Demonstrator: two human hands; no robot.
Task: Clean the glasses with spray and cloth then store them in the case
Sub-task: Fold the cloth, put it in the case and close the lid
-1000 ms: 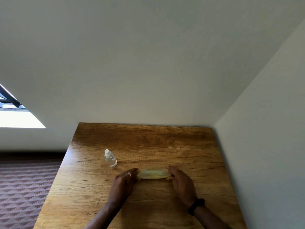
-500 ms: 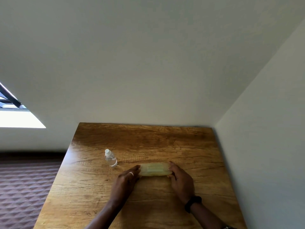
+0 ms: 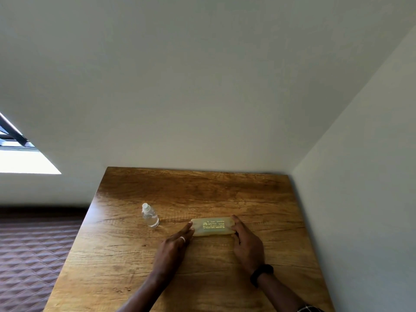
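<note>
A pale yellow glasses case (image 3: 212,226) with gold lettering on its lid lies closed on the wooden table (image 3: 202,190). My left hand (image 3: 174,245), with a ring on one finger, touches the case's left end with its fingertips. My right hand (image 3: 246,243), a black band on its wrist, holds the case's right end. A small clear spray bottle (image 3: 149,216) with a white cap stands upright to the left of the case. Neither the glasses nor a cloth can be seen.
White walls close off the table at the back and along the right side. To the left, beyond the table's edge, lies a brown quilted surface (image 3: 33,255). A bright window (image 3: 20,158) shows at the far left.
The case has tipped from edge-on to lid up, so its lettering now shows. Both hands have slid forward with it, away from me.
</note>
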